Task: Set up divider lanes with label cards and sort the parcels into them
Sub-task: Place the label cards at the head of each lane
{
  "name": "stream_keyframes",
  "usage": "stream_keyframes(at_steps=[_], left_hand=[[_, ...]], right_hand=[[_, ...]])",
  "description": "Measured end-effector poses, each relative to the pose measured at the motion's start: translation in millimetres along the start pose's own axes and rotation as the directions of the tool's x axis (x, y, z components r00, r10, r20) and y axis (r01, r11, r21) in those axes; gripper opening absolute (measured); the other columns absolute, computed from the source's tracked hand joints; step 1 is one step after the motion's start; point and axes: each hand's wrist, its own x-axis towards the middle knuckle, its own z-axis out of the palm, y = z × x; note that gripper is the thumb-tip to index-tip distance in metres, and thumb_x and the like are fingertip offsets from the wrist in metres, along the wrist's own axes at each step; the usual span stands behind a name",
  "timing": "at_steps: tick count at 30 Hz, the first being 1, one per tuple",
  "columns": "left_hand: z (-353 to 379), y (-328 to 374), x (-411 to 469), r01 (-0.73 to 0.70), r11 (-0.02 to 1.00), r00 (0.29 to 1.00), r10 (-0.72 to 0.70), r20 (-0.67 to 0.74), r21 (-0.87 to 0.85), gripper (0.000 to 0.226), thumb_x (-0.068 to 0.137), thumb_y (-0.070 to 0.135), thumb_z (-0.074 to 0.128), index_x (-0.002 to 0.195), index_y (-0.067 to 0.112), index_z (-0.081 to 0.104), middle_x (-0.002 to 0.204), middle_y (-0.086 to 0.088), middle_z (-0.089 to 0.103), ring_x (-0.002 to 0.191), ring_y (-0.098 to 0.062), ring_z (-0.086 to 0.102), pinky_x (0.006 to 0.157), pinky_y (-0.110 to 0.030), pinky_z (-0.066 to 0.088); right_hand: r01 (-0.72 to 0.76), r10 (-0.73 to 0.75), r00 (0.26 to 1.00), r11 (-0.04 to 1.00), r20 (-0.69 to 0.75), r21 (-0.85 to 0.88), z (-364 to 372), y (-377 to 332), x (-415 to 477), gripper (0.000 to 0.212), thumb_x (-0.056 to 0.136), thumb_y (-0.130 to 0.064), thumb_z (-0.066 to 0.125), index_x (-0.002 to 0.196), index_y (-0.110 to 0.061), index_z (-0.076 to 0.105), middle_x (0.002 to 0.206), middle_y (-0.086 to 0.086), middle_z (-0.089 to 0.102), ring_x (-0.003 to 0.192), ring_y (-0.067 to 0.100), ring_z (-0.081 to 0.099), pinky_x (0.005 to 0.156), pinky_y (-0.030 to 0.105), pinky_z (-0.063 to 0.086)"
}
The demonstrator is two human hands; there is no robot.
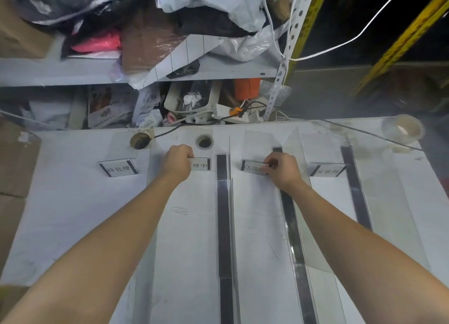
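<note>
Cards stand in a row at the table's [73, 214] far end, btwn clear dividers [230, 202] w/ black strips. Left hand [177, 164] fingers pinch 2nd card [201, 164]; right hand [283, 170] fingers pinch 3rd card [252, 168]. 1st card [119, 169] & 4th card [328, 170] stand untouched. Parcels [194, 19] heaped on shelf [73, 70] behind.

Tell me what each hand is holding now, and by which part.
The left hand has its grip on the left end of the second label card. The right hand pinches the right end of the third label card.
</note>
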Motion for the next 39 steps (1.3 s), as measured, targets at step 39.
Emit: stream_keyframes(at_steps=[39], left_hand=[[-176.6, -148.7, -425.5, 0.211, 0.898, 0.916, -0.044, -0.399, 0.386, 0.051, 0.093, 0.055, 0.053, 0.129, 0.019, 0.051, 0.124, -0.005, 0.059, 0.114, -0.027, 0.055, 0.089, -0.039, 0.045]], right_hand=[[0.506, -0.494, 0.853, 0.709, 0.166, -0.491, 45.7, -245.2, -334.2, 0.05, 0.09, -0.028, 0.058, 0.139, -0.024, 0.049, 0.133, 0.004, 0.061, 0.119, 0.029, 0.058, 0.087, 0.037, 0.048]])
